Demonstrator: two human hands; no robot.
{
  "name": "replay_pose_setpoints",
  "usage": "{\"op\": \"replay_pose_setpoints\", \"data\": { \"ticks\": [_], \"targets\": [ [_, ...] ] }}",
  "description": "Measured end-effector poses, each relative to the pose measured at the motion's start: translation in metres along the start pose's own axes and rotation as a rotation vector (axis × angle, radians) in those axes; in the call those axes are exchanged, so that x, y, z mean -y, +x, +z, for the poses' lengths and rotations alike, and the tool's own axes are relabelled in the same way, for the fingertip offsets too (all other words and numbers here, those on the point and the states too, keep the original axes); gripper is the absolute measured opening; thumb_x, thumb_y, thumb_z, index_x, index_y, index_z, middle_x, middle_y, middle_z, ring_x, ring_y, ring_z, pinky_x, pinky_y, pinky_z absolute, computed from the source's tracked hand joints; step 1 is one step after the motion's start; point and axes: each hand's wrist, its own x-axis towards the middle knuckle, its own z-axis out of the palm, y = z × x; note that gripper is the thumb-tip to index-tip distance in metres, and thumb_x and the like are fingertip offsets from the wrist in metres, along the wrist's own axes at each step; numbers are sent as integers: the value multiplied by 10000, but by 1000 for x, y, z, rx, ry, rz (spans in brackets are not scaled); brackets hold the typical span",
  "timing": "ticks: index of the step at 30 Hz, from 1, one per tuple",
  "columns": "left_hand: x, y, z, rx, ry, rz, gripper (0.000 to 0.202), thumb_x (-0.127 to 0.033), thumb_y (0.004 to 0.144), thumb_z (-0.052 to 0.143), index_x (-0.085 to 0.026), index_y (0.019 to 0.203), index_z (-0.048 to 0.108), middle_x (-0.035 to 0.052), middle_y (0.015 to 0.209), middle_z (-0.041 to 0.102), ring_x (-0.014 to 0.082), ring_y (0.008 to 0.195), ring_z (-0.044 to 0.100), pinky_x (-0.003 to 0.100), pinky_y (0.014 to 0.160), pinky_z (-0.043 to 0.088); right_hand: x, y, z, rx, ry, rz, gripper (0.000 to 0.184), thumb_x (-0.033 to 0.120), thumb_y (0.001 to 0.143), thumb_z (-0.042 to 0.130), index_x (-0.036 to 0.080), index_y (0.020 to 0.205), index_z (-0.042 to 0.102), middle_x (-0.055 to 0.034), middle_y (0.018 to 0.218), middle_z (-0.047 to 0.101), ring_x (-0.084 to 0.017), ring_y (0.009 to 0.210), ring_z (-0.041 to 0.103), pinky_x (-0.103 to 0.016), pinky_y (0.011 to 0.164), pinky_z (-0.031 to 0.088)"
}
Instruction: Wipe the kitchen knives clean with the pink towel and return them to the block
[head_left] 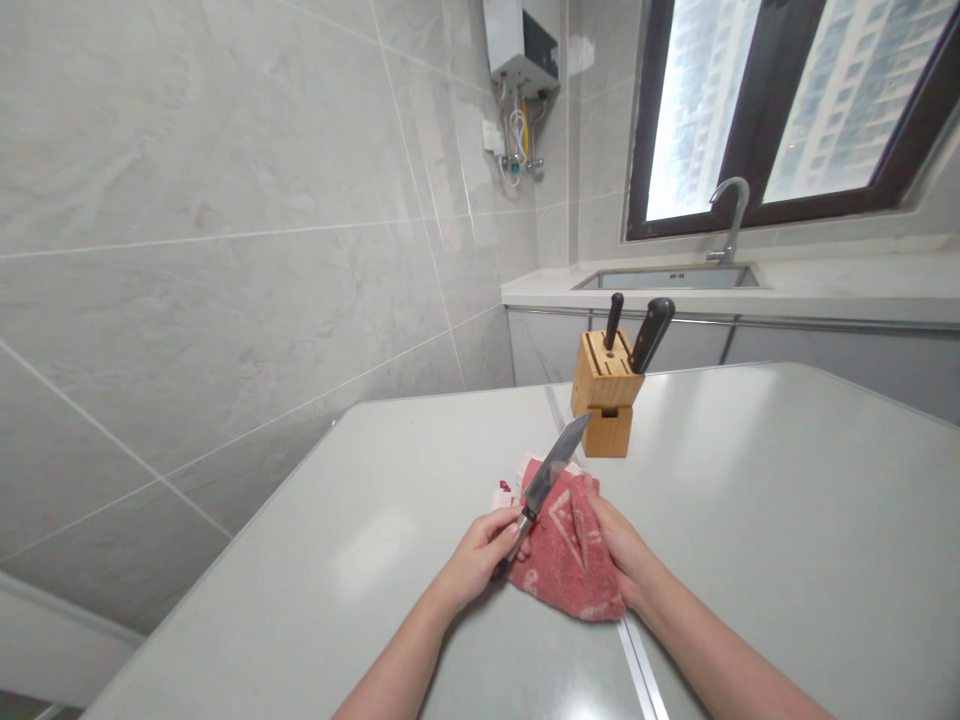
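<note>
One knife [557, 462], gripped in the left hand [486, 548] on the near side of the knife block [609, 390], points its long axis toward it, while the right hand [626, 553], nearer that block, holds the red cloth [576, 565].

One head-worn camera, looking forward and down from the person's own viewpoint across the white table [420, 470]. It's sitting near enough to be showing both forearms [405, 640], and it's placing the left hand [480, 555] and right hand [628, 555] in the lower middle. Framing's running wide: catching tiled wall [217, 230] at left, sink [667, 278] and window [765, 110] farther off, upper right.
</note>
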Motion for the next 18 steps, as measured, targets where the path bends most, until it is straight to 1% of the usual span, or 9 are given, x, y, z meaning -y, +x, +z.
{"op": "replay_pose_setpoints", "data": {
  "ticks": [3, 5, 7, 9, 10, 14, 18],
  "targets": [
    [-3, 0, 2, 48, 35, 4, 391, -458, 834, 494, -121, 950, 656, 33, 661, 558, 144, 622, 484, 227, 600, 353, 3, -4, 7, 49, 176, 46, 551, 590, 842, 315, 149, 1067, 556, -119, 876, 707, -242, 780, 674, -379, 723, 521],
    [-4, 0, 4, 68, 53, -8, 390, -463, 833, 492, -119, 930, 648, 29, 674, 547, 142, 637, 480, 228, 617, 360, 2, -6, 10, 67, 221, 38, 430, 510, 847, 415, 161, 1058, 550, -93, 824, 711, -227, 743, 675, -365, 710, 521],
    [-3, -1, 6, 93, 78, -18, 390, -464, 836, 487, -112, 911, 638, 25, 686, 537, 138, 653, 476, 228, 630, 363, -1, -6, 11, 79, 227, 15, 356, 436, 818, 523, 162, 1043, 546, -69, 749, 709, -216, 682, 672, -352, 674, 524],
    [-2, -1, 7, 117, 99, -19, 391, -462, 842, 480, -106, 910, 625, 21, 697, 528, 132, 659, 469, 227, 635, 365, -5, -6, 10, 78, 196, -3, 340, 367, 768, 617, 160, 1027, 545, -52, 704, 704, -205, 620, 664, -349, 642, 527],
    [-1, -1, 7, 127, 108, -17, 390, -462, 842, 480, -104, 909, 620, 20, 703, 524, 130, 660, 466, 227, 637, 368, -6, -6, 9, 60, 178, -17, 347, 336, 740, 655, 160, 1019, 546, -50, 717, 706, -201, 617, 662, -351, 649, 528],
    [-1, -2, 8, 149, 155, -5, 386, -468, 822, 507, -103, 883, 615, 22, 711, 526, 130, 663, 465, 226, 635, 375, -6, -6, 8, -38, 159, -61, 383, 262, 660, 731, 168, 993, 566, -71, 899, 709, -217, 781, 666, -374, 777, 510],
    [-4, -3, 9, 165, 174, -9, 405, -485, 822, 493, -101, 857, 617, 23, 694, 524, 127, 643, 459, 221, 611, 372, -6, -4, 8, -41, 162, -66, 359, 251, 644, 739, 159, 961, 598, -85, 923, 709, -241, 826, 661, -400, 809, 495]
  ]
}}
